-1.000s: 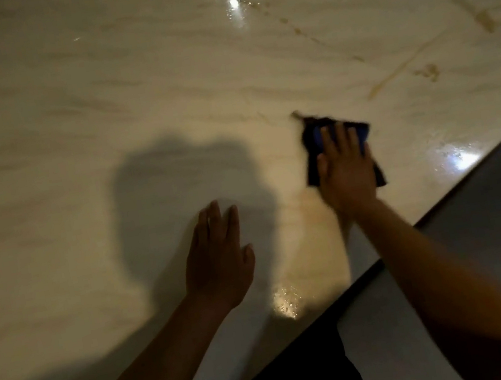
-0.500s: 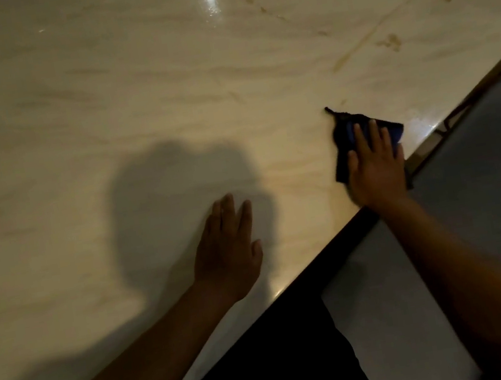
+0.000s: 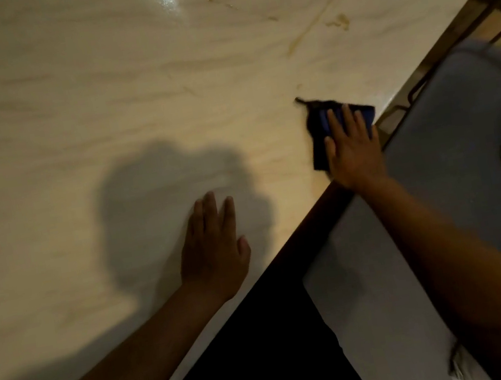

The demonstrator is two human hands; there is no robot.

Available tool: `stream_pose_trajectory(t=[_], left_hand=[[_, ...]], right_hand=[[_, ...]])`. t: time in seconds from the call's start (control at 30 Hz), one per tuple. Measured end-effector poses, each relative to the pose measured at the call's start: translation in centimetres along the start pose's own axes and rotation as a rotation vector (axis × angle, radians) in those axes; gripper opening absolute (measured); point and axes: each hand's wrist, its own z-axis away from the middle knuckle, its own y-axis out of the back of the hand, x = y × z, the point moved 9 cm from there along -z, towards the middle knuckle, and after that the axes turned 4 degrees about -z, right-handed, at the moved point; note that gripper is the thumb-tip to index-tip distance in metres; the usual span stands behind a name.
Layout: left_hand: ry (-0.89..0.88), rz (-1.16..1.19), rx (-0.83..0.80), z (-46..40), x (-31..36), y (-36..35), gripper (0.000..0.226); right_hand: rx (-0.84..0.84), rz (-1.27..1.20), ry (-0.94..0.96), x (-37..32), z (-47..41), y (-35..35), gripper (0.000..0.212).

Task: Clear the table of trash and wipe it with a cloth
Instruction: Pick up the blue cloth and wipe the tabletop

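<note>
Pale marble table [image 3: 96, 92] catches the lamp glare; the dark blue cloth [image 3: 319, 136] sits at its right edge, pinned under the right hand [image 3: 351, 154], fingers flat; left hand [image 3: 213, 254] rests flat, well left, so unwiped marble lies up and leftward.

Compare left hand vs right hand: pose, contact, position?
The left hand lies on bare table; the right hand presses a dark blue cloth. The left hand sits in the shadowed middle; the right hand is at the table's edge, beside a grey chair. Both are flat, fingers straight.
</note>
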Motion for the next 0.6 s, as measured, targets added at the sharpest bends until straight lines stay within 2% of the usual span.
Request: stream_pose_trajectory(t=[0.07,0.1,0.17,0.23,0.3,0.37,0.43,0.53,0.6], left_hand=[[0.013,0.000,0.001,-0.2,0.2,0.1,0.075],[0.020,0.001,0.003,-0.3,0.3,0.0,0.076],[0.024,0.003,0.026,-1.0,0.5,0.1,0.077],[0.017,0.026,0.050,-1.7,0.8,0.5,0.076],[0.013,0.031,0.052,-2.1,0.9,0.6,0.074],[0.019,0.023,0.048,-2.3,0.8,0.5,0.075],[0.027,0.023,0.055,-2.8,0.6,0.7,0.076],[0.030,0.024,0.054,-4.2,0.4,1.0,0.075],[0.056,0.031,0.071,-5.3,-0.2,1.5,0.074]], right_hand=[[0.003,-0.043,-0.084,-0.5,-1.0,-0.2,0.059],[0.042,-0.041,-0.062,-2.2,-0.2,-0.4,0.060],[0.059,-0.037,0.101,-7.2,3.6,-1.2,0.061],[-0.044,-0.033,0.316,-11.4,8.5,-2.7,0.062],[-0.121,-0.028,0.467,-12.6,10.6,-2.7,0.060],[-0.107,-0.004,0.530,-10.9,8.2,-2.2,0.058],[-0.063,0.028,0.447,-8.1,2.7,-1.5,0.058],[-0.036,0.001,0.144,-4.0,-5.4,-0.3,0.061],[-0.013,-0.027,0.035,-4.5,-6.9,-0.4,0.063]])
